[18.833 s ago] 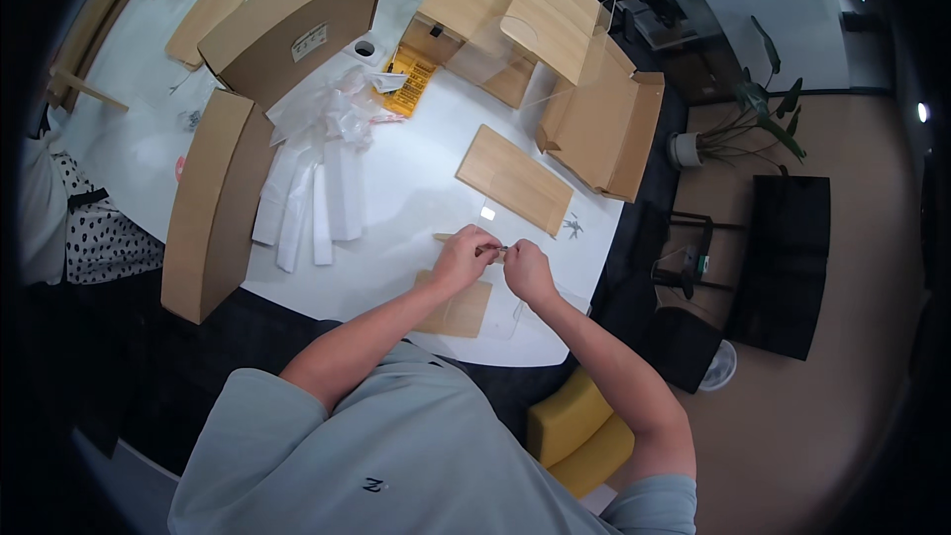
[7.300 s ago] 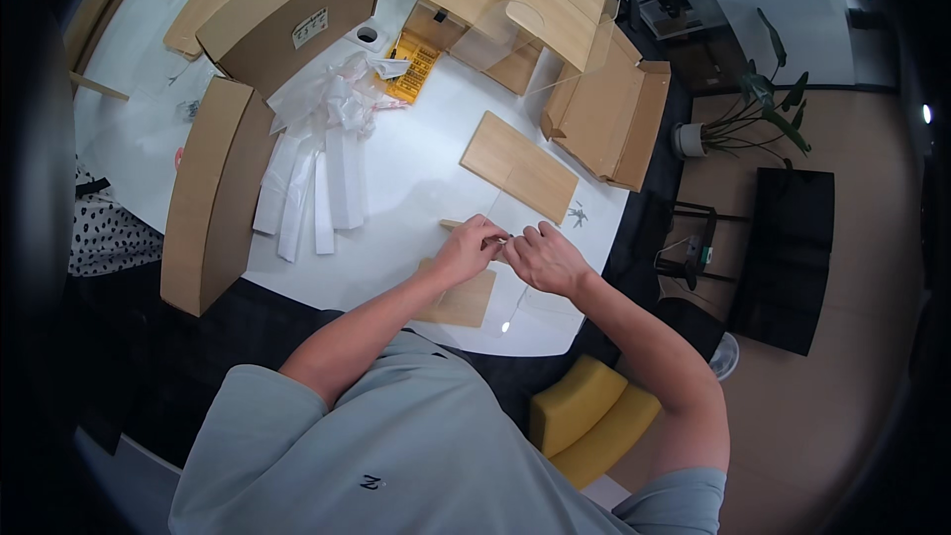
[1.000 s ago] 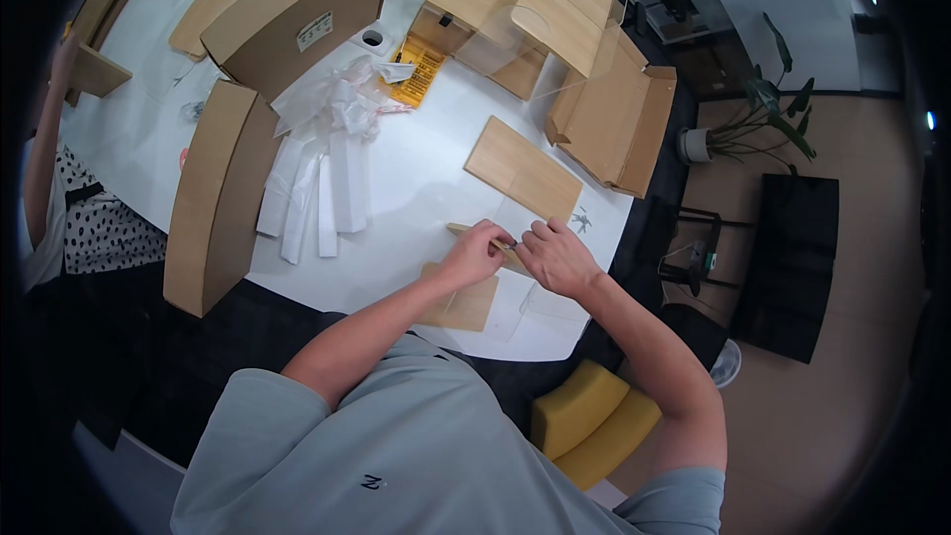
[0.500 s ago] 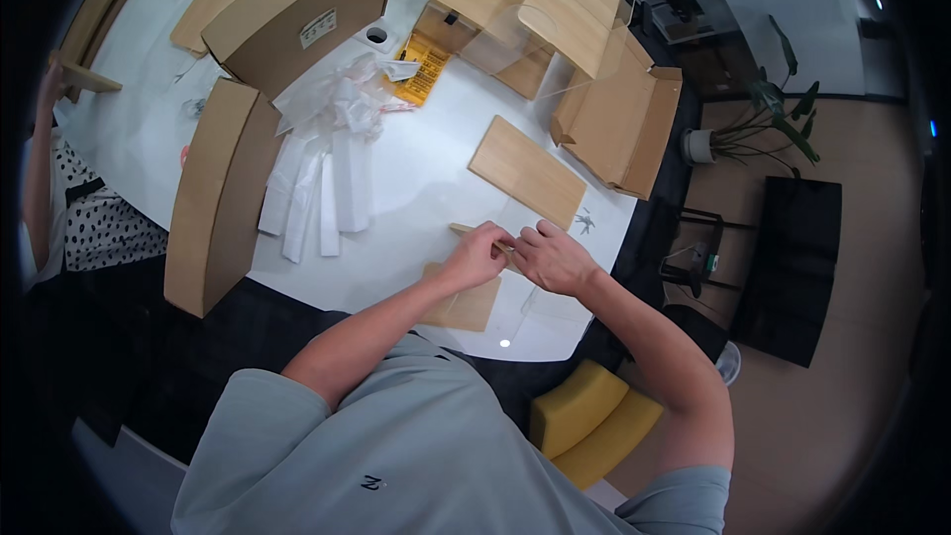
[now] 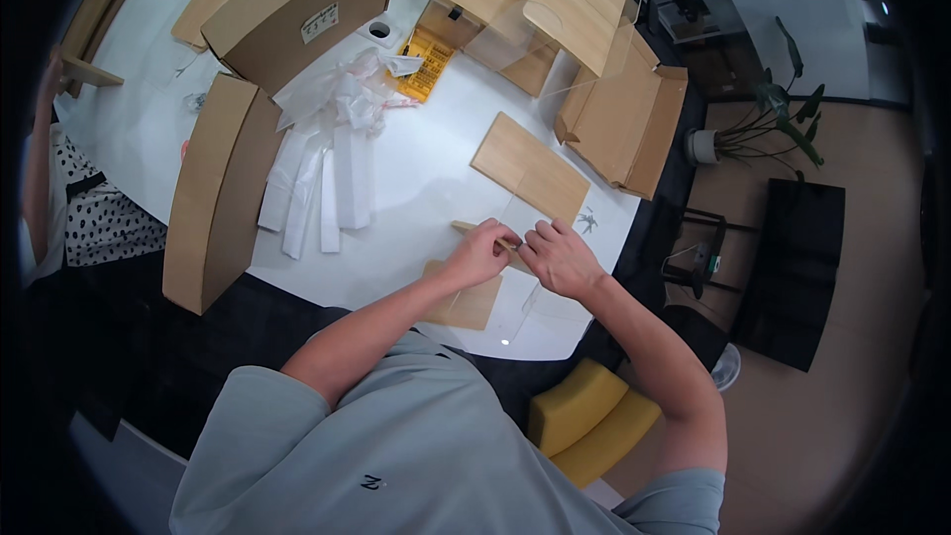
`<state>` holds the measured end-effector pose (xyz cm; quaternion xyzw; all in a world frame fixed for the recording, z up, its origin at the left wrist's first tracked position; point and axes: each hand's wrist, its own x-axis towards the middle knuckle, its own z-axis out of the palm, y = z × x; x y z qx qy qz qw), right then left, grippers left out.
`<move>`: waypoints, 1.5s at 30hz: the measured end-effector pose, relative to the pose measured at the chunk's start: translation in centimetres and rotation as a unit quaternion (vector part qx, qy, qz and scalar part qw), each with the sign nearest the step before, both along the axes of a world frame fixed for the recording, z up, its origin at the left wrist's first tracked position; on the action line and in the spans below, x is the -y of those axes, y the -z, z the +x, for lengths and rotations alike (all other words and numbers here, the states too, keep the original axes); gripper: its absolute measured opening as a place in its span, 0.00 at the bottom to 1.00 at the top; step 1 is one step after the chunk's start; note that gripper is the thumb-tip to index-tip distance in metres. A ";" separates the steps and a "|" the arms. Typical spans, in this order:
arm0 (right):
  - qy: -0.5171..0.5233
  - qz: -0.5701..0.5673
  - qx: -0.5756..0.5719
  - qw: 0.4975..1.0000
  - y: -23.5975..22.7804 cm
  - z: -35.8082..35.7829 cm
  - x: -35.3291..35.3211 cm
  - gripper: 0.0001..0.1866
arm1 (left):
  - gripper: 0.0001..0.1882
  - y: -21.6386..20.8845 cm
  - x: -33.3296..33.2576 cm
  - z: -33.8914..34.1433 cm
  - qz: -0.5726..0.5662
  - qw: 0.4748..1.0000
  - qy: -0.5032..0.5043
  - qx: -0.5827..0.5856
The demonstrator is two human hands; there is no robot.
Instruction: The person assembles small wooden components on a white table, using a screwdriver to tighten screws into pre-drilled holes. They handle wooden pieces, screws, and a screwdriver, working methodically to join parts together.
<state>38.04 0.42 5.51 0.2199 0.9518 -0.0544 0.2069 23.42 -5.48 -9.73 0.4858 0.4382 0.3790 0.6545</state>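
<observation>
Hands meet | left hand [image 5: 482, 252], right hand [image 5: 558, 257] pinch wooden strip [image 5: 468, 229]

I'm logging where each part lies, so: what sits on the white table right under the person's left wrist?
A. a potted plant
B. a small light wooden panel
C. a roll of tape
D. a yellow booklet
B: a small light wooden panel lies flat on the white table, partly covered by the left hand and its wrist.

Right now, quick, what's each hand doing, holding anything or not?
Left hand: closed, pinching a thin wooden strip.
Right hand: fingers curled at the strip's other end; whether it grips cannot be told.
</observation>
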 end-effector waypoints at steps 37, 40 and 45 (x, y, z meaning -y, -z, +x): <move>-0.078 0.022 0.059 0.995 -0.5 -1.2 0.1 0.08 | 0.11 -0.7 0.1 -0.5 -0.007 1.000 -0.012 0.012; -0.091 0.030 0.075 0.993 -0.1 -1.4 0.1 0.15 | 0.11 -0.3 0.1 -0.3 -0.002 1.000 -0.014 0.007; 0.017 -0.024 0.084 0.996 0.4 -1.6 0.1 0.12 | 0.11 0.4 0.3 0.2 -0.003 1.000 -0.026 0.016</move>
